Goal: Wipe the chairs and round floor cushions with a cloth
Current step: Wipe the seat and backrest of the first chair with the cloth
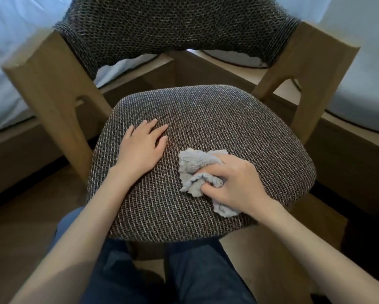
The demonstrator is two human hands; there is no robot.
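A wooden chair with a brown woven seat [228, 119] and a matching woven backrest [173, 25] fills the view. My left hand [142, 145] lies flat on the left part of the seat, fingers spread, holding nothing. My right hand [234, 183] is closed around a crumpled light grey cloth [195, 167], pressing it onto the middle of the seat. Part of the cloth sticks out under my wrist. No round floor cushion is in view.
Light wooden armrests [46, 69] [311, 69] flank the seat. White bedding [6, 62] on low wooden bed frames lies behind the chair on both sides. My legs in dark blue trousers [162, 270] are under the seat's front edge, on a wooden floor.
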